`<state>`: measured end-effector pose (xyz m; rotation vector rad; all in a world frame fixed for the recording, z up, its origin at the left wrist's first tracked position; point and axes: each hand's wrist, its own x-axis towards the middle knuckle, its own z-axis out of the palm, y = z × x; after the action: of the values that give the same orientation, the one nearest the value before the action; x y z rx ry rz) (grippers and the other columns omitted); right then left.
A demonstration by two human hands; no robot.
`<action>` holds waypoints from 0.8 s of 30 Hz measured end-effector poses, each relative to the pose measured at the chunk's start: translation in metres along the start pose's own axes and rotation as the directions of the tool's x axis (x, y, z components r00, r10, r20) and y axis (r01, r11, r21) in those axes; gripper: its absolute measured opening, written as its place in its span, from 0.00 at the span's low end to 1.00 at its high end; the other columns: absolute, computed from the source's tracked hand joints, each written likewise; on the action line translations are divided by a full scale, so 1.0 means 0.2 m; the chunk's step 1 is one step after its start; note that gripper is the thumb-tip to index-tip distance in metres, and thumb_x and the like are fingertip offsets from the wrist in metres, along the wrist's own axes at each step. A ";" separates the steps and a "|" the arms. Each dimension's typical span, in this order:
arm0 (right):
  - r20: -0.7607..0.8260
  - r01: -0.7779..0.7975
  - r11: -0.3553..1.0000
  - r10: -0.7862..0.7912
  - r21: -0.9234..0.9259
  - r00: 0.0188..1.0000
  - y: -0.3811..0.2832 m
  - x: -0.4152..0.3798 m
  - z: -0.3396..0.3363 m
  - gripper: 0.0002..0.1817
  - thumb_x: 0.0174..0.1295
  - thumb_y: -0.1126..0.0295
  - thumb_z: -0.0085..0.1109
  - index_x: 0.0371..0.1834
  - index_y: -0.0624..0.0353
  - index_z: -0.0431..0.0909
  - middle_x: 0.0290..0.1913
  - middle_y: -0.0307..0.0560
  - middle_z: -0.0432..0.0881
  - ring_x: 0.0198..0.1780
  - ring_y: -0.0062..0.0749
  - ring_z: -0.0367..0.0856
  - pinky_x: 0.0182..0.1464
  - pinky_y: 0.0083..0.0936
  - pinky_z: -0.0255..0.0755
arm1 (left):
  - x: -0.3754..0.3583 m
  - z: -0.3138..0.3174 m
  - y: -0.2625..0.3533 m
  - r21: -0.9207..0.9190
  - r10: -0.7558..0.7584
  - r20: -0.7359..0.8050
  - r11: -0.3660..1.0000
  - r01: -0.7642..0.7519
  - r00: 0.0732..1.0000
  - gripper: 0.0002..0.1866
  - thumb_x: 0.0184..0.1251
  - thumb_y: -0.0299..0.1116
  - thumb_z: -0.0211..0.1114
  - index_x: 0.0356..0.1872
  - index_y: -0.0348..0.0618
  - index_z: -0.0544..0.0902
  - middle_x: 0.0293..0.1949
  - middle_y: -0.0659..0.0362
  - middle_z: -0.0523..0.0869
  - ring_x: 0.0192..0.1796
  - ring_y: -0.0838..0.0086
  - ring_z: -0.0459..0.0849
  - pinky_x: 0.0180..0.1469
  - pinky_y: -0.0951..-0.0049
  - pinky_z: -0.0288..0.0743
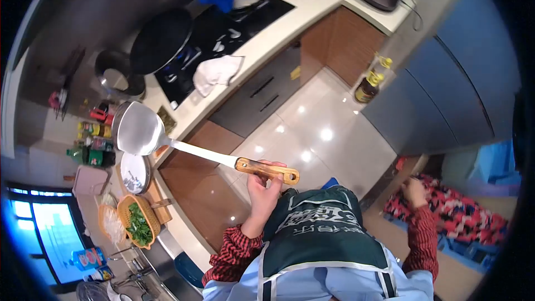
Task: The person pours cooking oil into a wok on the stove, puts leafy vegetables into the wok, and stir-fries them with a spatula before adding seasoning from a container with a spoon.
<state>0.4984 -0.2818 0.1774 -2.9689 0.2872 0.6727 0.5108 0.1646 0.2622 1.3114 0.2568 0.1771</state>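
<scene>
The ladle [205, 153] is gripped by the left fingers [274, 185], bowl [139, 129] beyond them; whether the right fingers [414, 190] clench cannot be told.

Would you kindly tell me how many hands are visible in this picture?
2: the left hand grips the wooden handle of the ladle, and the right hand is by the patterned cloth; whether it touches is unclear.
</scene>
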 end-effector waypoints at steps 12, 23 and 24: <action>-0.403 0.987 0.144 -0.910 -0.074 0.103 -2.94 1.13 -0.20 0.08 0.44 0.74 0.47 0.26 0.58 0.76 0.43 0.45 0.73 0.50 0.40 0.66 0.49 0.33 0.60 | 0.43 -0.45 0.30 0.042 -0.027 -0.171 0.999 0.035 0.985 0.15 0.50 0.19 0.54 0.40 0.38 0.63 0.36 0.53 0.77 0.39 0.72 0.77 0.41 0.75 0.72; 0.184 0.587 0.302 -0.950 0.751 0.254 -3.29 1.65 -0.64 0.16 0.52 0.71 0.51 0.45 0.60 0.66 0.32 0.45 0.76 0.34 0.28 0.75 0.34 0.25 0.69 | 1.29 -0.31 0.30 0.116 0.044 -0.338 0.993 -0.005 0.940 0.16 0.50 0.23 0.60 0.40 0.35 0.65 0.32 0.59 0.76 0.32 0.81 0.75 0.33 0.83 0.69; 0.353 0.174 0.382 -0.919 0.908 0.178 -3.22 1.61 -0.82 0.17 0.53 0.71 0.51 0.47 0.60 0.66 0.32 0.42 0.76 0.35 0.23 0.75 0.34 0.20 0.69 | 1.36 -0.30 0.29 0.112 0.048 -0.344 0.994 -0.010 0.938 0.16 0.50 0.23 0.60 0.40 0.35 0.65 0.32 0.59 0.76 0.32 0.81 0.75 0.33 0.83 0.69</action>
<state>0.9813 0.2767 0.2115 -1.3430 -0.6483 1.3697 0.7555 0.3093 0.2815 1.3885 0.5536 0.4268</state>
